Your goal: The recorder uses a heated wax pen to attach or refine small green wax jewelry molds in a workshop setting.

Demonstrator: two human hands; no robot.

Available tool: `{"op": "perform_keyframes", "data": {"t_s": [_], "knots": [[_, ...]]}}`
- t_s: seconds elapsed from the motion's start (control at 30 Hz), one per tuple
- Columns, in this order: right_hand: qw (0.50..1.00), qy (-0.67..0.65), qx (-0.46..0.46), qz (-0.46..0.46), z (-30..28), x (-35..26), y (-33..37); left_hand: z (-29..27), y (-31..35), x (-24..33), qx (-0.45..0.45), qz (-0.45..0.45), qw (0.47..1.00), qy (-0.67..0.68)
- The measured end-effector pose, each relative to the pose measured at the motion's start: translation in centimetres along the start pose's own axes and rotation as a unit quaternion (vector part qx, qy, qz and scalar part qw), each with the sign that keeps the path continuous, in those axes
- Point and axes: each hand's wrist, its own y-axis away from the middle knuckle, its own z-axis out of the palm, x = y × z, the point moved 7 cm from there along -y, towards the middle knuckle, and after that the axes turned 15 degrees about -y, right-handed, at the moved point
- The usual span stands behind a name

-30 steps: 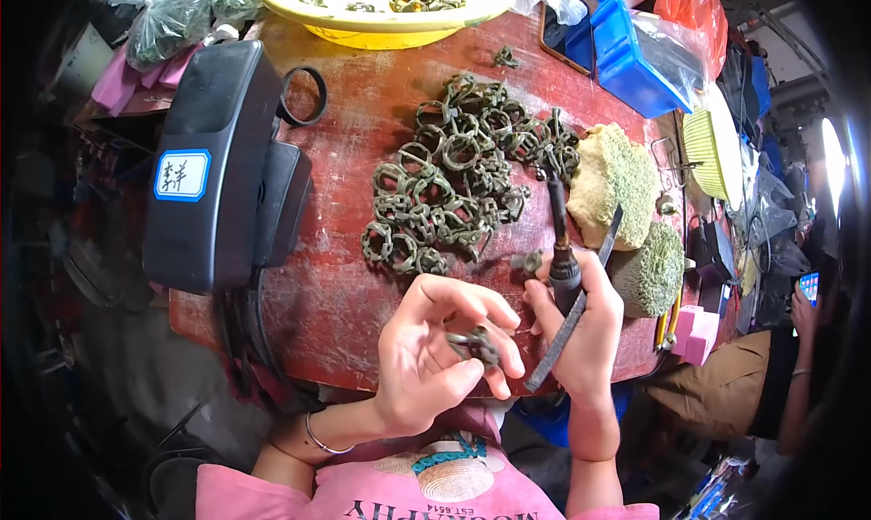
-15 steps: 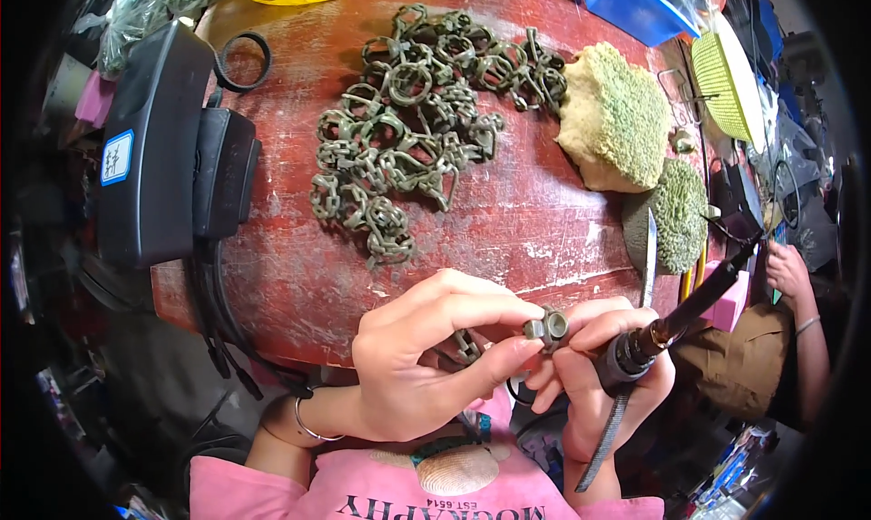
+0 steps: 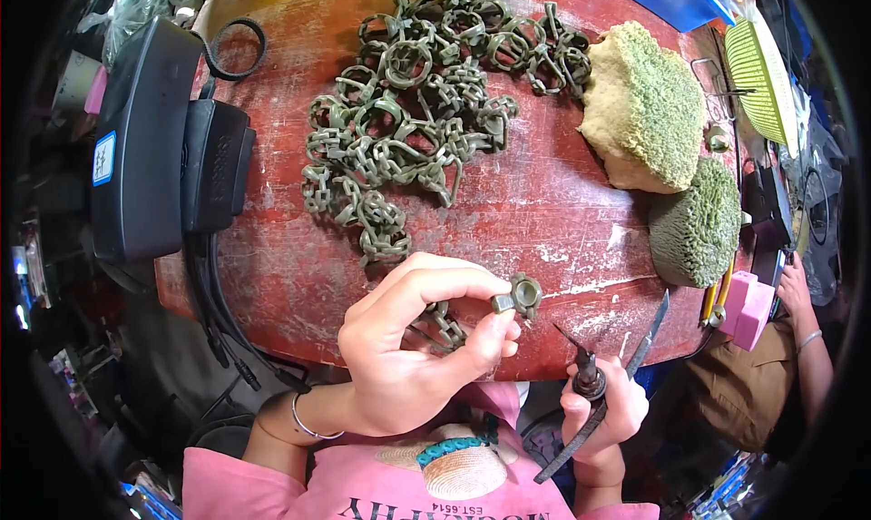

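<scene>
My left hand (image 3: pixel 408 348) pinches a small dark-green link piece (image 3: pixel 526 296) with a round, hollow cup at its end, between thumb and index finger. A dark-green chain (image 3: pixel 442 325) hangs from that hand, partly behind its fingers. My right hand (image 3: pixel 610 416) is closed around a black pen-like tool (image 3: pixel 588 379) with a thin dark tip, which points up and left, apart from the link piece. Through the same hand runs a long slim file-like tool (image 3: pixel 646 343), its grey pointed end up and its rough dark end sticking out below.
Many tangled dark-green chains and rings (image 3: pixel 408 130) lie on the worn red table (image 3: pixel 544 220). At right are two rough sponge-like blocks (image 3: pixel 644 112), a pink block (image 3: pixel 751 309) and a yellow-green basket (image 3: pixel 760 84). Black boxes (image 3: pixel 145 139) with cables stand left. Another person's hand (image 3: pixel 795 289) is far right.
My right hand has drawn away from the link piece, down and right, and the pen-like tool now points up-left. My left hand has shifted slightly left, still pinching the piece.
</scene>
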Motion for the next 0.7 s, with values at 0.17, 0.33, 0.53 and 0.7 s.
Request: {"op": "perform_keyframes", "data": {"t_s": [0.17,0.33,0.53,0.7], "knots": [[1.000,0.016,-0.014,0.008,0.2,-0.2,-0.6,-0.3,0.1,-0.2,0.064,-0.005,0.998,0.014],[0.999,0.040,-0.023,-0.006,0.2,-0.3,-1.0,-0.3,0.0,0.0,0.065,0.008,0.998,0.004],[0.998,0.057,-0.029,-0.011,0.3,-0.5,-1.0,-0.4,-0.1,0.1,0.065,0.003,0.998,0.003],[0.998,0.062,-0.030,0.004,0.4,-0.4,-1.1,-0.4,-0.2,0.2,0.054,0.007,0.998,-0.026]]}}
